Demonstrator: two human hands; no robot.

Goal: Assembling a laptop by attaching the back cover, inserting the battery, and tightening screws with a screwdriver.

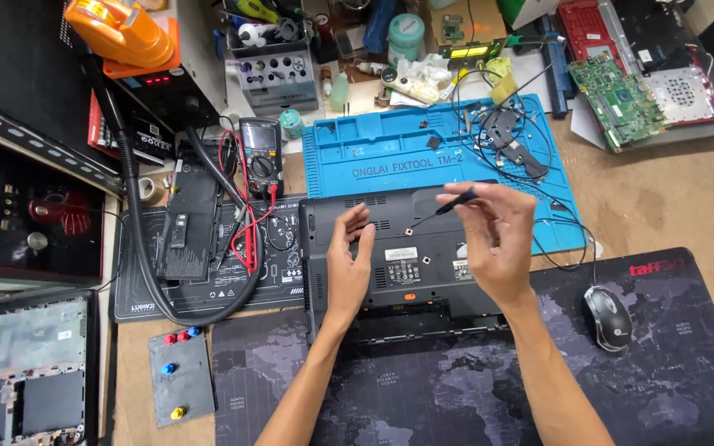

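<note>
Hands: right point(497, 235) pinching screwdriver point(448, 206); left point(349, 260) loosely open, apparently touching laptop base point(390, 256).

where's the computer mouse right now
In the head view the black mouse sits at the right, on the dark map-printed mat, just right of the right hand and the upturned laptop.
</note>
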